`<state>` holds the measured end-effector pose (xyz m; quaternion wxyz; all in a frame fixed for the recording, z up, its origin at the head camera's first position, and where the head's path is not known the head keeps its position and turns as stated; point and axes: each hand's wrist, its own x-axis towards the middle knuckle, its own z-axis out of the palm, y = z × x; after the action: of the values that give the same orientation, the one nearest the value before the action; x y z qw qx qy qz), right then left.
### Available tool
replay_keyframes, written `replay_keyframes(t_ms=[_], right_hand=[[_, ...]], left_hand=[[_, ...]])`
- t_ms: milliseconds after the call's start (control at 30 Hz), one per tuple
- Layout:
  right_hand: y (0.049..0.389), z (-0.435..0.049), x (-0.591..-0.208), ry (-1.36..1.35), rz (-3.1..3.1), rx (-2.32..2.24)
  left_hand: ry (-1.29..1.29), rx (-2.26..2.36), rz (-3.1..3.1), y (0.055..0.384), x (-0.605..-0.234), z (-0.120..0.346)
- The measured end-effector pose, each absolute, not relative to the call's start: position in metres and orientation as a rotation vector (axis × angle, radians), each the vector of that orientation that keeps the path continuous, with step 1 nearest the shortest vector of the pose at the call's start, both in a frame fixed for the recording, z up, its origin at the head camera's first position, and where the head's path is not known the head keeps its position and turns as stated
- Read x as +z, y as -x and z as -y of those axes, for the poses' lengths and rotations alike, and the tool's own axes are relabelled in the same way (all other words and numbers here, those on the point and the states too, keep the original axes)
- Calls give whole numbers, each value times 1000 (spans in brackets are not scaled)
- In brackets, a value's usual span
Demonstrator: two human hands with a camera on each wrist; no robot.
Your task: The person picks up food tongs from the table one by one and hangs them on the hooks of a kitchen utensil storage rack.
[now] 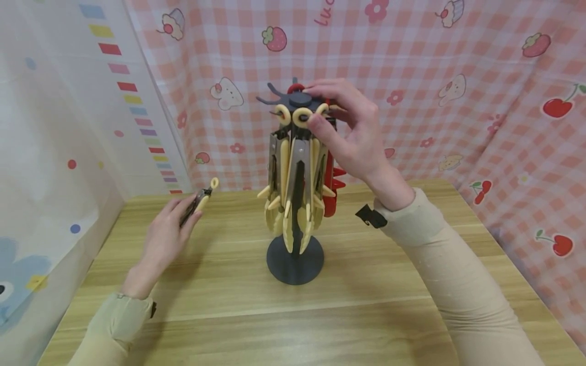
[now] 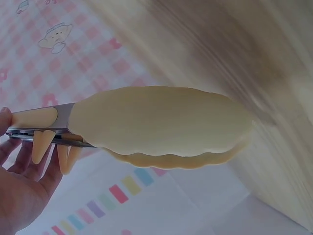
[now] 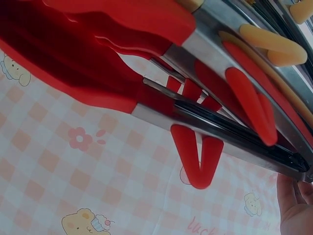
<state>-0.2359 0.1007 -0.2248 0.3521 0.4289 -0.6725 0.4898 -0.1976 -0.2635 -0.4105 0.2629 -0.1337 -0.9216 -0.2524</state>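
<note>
In my left hand (image 1: 167, 234) I hold a pair of cream-tipped tongs (image 2: 161, 120) above the left side of the table; its hanging ring sticks up past my fingers. The left wrist view shows its scalloped heads nearly together. A dark rotating-style rack (image 1: 299, 98) with curved hooks stands mid-table on a round base (image 1: 295, 269). Several cream tongs (image 1: 288, 234) hang from it by their rings, with red tongs (image 3: 200, 166) on the right and far side. My right hand (image 1: 354, 132) grips the rack's top, thumb against a cream ring, fingers behind; their exact contact is partly hidden.
The wooden table (image 1: 220, 325) has a pink checked curtain (image 1: 412, 46) behind and to the right. A white curtain (image 1: 59, 127) with coloured patches hangs on the left. Bare hooks (image 1: 270, 96) point out at the rack's back left.
</note>
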Motion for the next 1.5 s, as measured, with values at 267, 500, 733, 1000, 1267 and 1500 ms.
replay_keyframes(t_ms=[267, 500, 733, 1000, 1267, 1500], right_hand=[[236, -101, -225, -1108, 1744, 1262], [235, -101, -225, -1105, 1746, 1263], [235, -101, -225, -1104, 1746, 1262], [235, -101, -225, -1100, 1746, 1259], [236, -101, -225, -1107, 1737, 1265], [236, -101, -225, -1105, 1735, 1261]], left_hand=[[385, -699, 2423, 196, -404, 258], [387, -690, 2380, 194, -395, 250], [392, -709, 2337, 193, -388, 242], [403, -715, 2278, 192, -381, 233], [414, -809, 2216, 191, -373, 226], [438, -864, 2167, 189, -365, 218]])
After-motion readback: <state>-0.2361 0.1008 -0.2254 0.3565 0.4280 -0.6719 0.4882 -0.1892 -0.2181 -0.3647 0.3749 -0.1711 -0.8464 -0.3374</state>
